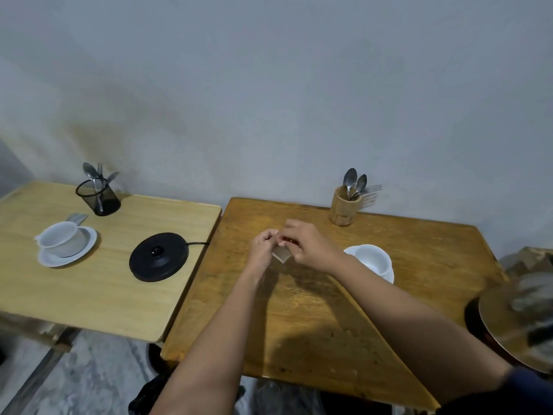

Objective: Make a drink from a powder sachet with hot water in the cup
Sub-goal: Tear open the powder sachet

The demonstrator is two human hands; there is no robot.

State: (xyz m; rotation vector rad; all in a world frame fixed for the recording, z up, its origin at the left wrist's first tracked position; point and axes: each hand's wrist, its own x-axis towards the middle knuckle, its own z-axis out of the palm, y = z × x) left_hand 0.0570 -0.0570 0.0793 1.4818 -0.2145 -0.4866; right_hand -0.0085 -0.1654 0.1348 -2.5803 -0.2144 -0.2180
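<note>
I am pinching the top edge of the sachet [280,254] between the fingertips of my left hand [263,248] and my right hand [308,245], both closed tight on it, above the darker worktop [329,310]. The sachet is hanging between my hands with its lower corner pointing down, apparently clear of the wood (its print is too small to read). The cup [372,259] is sitting on its saucer [389,277] just beside my right wrist, apparently empty. On the paler worktop [89,289] to my left, the kettle base [158,256] is lying bare; no kettle is showing anywhere in view. A wooden holder [341,209] of spoons is standing at the far edge. I judge this to be the tearing step. The risks: a sudden rip could be scattering powder over the wood, since the sachet is not over the cup; and my right forearm, so near the cup, could be knocking it.
</note>
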